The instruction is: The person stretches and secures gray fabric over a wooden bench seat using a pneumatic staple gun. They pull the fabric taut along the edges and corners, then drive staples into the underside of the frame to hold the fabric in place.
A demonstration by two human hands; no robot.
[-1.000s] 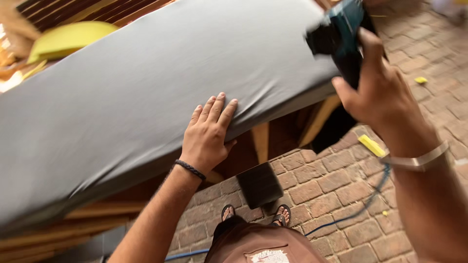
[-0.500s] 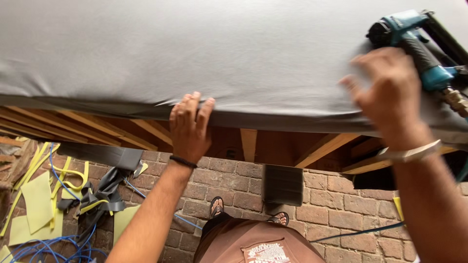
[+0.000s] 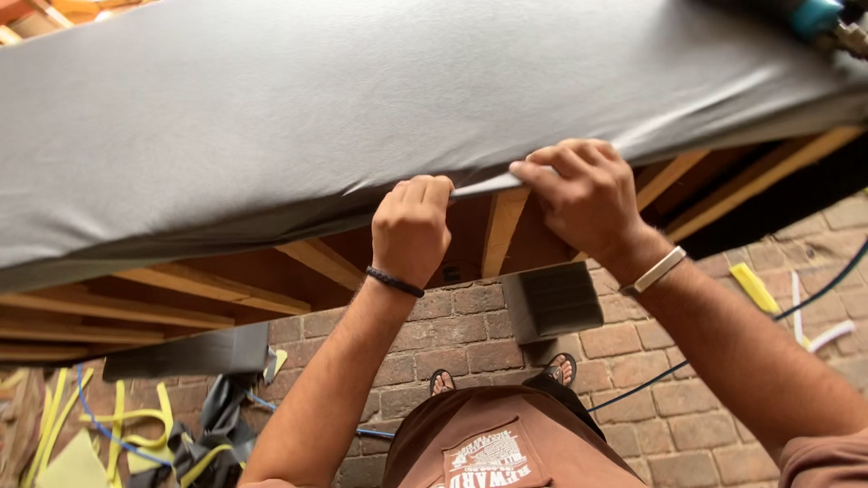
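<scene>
Right hand (image 3: 583, 194) dropped stapler | both hands pinch grey fabric (image 3: 362, 108) | brick floor (image 3: 687, 398)

Smooth, matt grey stretch cloth (image 3: 362, 117) covers the top, creasing softly at its edge. Beneath it, bare pale timber frame rails (image 3: 502, 230) look planed and dry. Rough reddish brick paving (image 3: 452, 334) lies below, with dull yellow foam offcuts (image 3: 755, 287).

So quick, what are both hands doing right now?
Left hand: closed, gripping the grey fabric edge.
Right hand: closed, pinching the same fabric edge.
</scene>
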